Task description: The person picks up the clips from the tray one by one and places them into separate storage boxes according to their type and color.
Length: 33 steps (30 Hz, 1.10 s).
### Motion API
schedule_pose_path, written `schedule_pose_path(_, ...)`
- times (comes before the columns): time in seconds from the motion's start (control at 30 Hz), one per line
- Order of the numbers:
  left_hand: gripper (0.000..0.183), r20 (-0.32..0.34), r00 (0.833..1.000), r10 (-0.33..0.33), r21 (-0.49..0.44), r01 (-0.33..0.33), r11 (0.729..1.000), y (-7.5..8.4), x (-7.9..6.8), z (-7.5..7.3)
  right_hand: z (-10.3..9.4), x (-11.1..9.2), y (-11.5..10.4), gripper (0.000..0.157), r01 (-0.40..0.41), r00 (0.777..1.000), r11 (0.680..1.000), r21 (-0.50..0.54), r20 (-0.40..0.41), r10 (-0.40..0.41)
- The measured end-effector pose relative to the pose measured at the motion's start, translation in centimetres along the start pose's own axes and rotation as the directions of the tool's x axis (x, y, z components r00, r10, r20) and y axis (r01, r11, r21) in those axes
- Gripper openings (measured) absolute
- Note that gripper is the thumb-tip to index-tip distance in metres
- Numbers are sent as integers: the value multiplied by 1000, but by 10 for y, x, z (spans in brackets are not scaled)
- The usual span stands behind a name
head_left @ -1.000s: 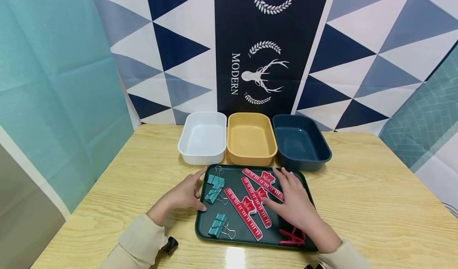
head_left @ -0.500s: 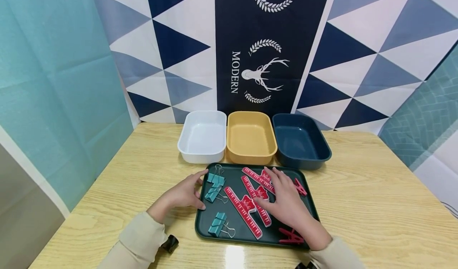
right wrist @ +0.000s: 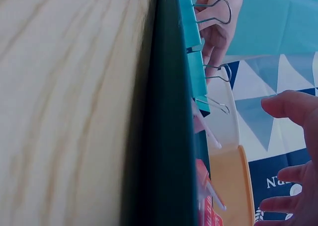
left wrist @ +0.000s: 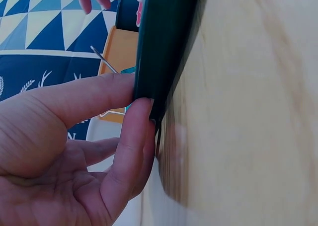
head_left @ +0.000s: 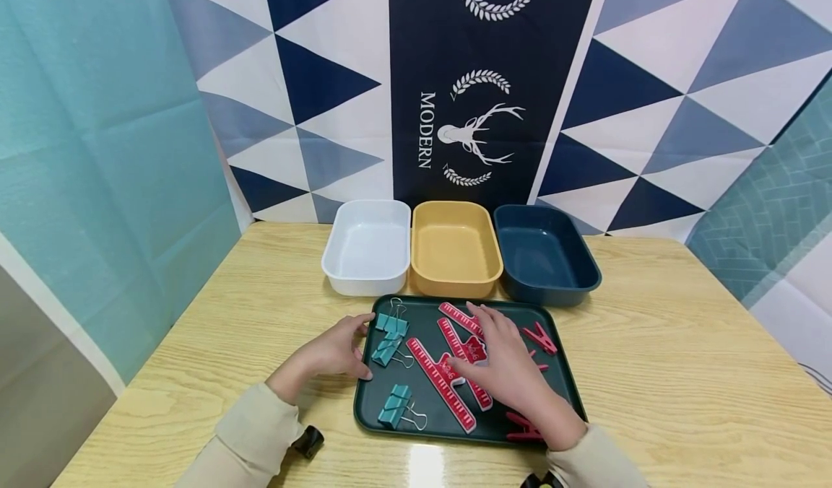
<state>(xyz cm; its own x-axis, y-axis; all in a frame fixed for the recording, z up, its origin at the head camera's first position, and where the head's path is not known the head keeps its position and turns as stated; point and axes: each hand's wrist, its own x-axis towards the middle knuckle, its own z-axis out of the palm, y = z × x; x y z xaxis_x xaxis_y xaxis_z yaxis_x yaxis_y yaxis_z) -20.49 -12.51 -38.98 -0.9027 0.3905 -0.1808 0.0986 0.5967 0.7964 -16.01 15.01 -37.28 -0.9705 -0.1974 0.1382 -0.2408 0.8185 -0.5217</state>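
A dark green tray (head_left: 422, 322) lies on the table. At its left rim, my left hand (head_left: 331, 351) pinches the edge between thumb and fingers, also seen close up in the left wrist view. My right hand (head_left: 510, 369) is over the tray's right half, fingers spread and holding nothing. It partly covers several red piano-key music clips (head_left: 442, 385). Teal binder clips (head_left: 394, 406) with silver wire handles lie along the tray's left side. Small red clothespins (head_left: 541, 338) lie at the right, some partly hidden by the right hand and forearm.
Behind the tray stand three bins in a row: a white bin (head_left: 367, 286), a yellow bin (head_left: 455, 286) and a dark blue bin (head_left: 552, 297). A patterned cloth (head_left: 338, 76) hangs behind them. The wooden table (head_left: 682, 343) extends to both sides.
My right hand has moved left across the tray, uncovering red clothespins at the right and covering more of the music clips. My left hand stays at the tray's left rim.
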Motion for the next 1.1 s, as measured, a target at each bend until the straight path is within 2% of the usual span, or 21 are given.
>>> schedule_pose_path(0.23,97,2,1000,-11,-24,11,1000,0,1,0,5,2,-8,89,-5,1000,1000,20,3,5)
schedule_pose_path(0.57,97,56,998,-4,-93,9,996,-3,2,-2,14,6,-21,86,13,1000,998,64,-11,-13)
schedule_pose_path(0.83,98,52,999,-9,-121,15,993,-3,2,-1,18,11,-30,87,13,1000,995,96,0,-13)
schedule_pose_path(1.1,97,55,998,-20,-127,27,991,-1,2,-1,22,15,-37,78,-24,1000,985,173,19,21)
